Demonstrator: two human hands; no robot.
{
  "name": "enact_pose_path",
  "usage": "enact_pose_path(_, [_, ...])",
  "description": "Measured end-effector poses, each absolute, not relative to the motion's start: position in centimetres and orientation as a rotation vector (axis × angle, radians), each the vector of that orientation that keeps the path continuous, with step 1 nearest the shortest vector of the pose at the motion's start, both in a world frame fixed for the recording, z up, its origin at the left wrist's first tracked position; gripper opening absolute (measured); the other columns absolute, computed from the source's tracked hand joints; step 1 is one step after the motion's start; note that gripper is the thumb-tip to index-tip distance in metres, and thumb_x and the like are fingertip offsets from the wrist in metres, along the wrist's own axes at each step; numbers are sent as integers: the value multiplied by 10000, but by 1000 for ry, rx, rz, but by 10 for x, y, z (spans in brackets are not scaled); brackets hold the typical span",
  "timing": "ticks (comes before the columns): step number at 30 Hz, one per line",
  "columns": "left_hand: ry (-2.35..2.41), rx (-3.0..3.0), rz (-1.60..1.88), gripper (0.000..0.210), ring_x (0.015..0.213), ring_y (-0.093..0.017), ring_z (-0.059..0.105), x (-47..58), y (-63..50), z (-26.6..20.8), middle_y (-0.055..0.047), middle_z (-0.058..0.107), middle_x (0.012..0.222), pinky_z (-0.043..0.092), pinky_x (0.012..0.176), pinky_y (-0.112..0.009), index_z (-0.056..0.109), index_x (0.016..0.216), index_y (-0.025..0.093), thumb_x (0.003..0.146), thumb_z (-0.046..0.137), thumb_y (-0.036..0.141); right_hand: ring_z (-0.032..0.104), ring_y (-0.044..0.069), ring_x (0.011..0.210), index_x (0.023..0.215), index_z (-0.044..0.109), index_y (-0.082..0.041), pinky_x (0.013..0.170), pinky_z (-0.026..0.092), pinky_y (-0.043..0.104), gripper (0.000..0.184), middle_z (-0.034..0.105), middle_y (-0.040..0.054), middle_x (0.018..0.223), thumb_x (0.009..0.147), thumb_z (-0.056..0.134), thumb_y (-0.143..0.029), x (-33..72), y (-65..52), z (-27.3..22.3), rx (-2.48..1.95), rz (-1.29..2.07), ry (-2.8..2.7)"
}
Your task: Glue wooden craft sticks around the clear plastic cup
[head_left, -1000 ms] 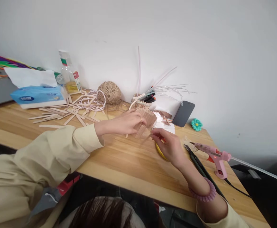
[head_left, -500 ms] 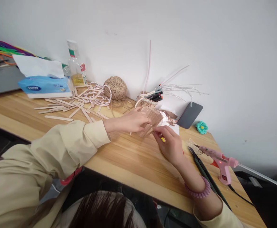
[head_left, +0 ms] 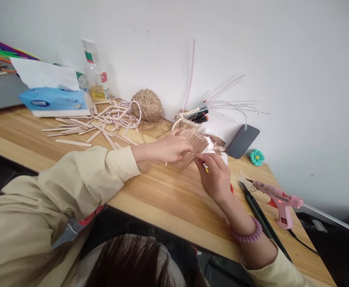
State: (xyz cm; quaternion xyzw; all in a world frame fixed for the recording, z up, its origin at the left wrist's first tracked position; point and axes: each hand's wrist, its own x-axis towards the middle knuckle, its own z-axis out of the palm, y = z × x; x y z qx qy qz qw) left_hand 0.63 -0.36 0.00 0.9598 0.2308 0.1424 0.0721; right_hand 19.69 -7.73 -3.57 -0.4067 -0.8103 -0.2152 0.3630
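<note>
A small ribbed piece of craft sticks [head_left: 197, 140] set side by side is tilted above the table, near the wall. My left hand [head_left: 173, 148] is closed on its near left side, with the fingers bent over it. At its near right corner my right hand [head_left: 214, 175] is closed in a pinch, thumb and forefinger together against the edge. Whether these fingertips hold the piece itself or something tiny on it, I cannot make out. Just behind stands a pen holder [head_left: 189, 122] trimmed with beads, with several dark pens [head_left: 200, 115] in it.
Loose craft sticks [head_left: 73, 142], a pearl string [head_left: 135, 115], a twine ball [head_left: 147, 104], a tissue pack [head_left: 55, 99] and a bottle [head_left: 95, 79] lie to the left. Rightward are a phone [head_left: 242, 141], a teal flower [head_left: 256, 157], a dark green cutter [head_left: 261, 215] and a pink glue gun [head_left: 282, 203].
The camera view has shifted slightly. Both hands stay on the craft-stick piece, and my right hand's fingers have moved a little at its corner.
</note>
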Motion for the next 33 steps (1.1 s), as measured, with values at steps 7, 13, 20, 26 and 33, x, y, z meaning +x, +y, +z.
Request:
enact_pose_path(7, [653, 2886, 436, 145, 951, -226, 577, 7, -4, 0, -43, 657, 873, 314, 946, -420, 585, 797, 158, 777, 464, 80, 615, 182, 740, 991, 589, -216, 655, 501, 309, 98, 669, 43, 832, 920, 542, -167, 195, -78, -32, -1050, -594, -2138])
enact_pose_path(13, [628, 2896, 445, 155, 952, -225, 575, 8, -1, -1, -46, 655, 892, 332, 946, -411, 589, 795, 167, 766, 471, 70, 594, 195, 750, 967, 597, -196, 647, 473, 311, 78, 661, 58, 819, 930, 528, -189, 196, -77, -30, -1055, -618, -2182])
enact_pose_path(20, [691, 2917, 436, 135, 929, -234, 582, 10, -2, -2, -55, 652, 851, 322, 973, -466, 611, 779, 160, 768, 486, 110, 589, 198, 764, 959, 608, -180, 650, 475, 300, 93, 660, 67, 833, 935, 518, -184, 194, -77, -24, -1107, -628, -2197])
enact_pose_path(26, [870, 2925, 623, 143, 930, -271, 569, 20, -18, -5, -46, 670, 763, 251, 1024, -574, 596, 693, 175, 797, 511, 224, 591, 201, 782, 975, 604, -210, 681, 474, 316, 122, 656, 62, 854, 942, 492, -176, 194, -77, -25, -1139, -580, -2207])
enact_pose_path(33, [932, 2970, 757, 94, 982, -282, 531, 24, -18, -20, -66, 671, 840, 220, 1055, -612, 615, 807, 169, 790, 547, 233, 560, 208, 791, 949, 578, -215, 707, 451, 338, 135, 632, 63, 856, 936, 462, -148, 201, -73, -29, -1141, -539, -2215])
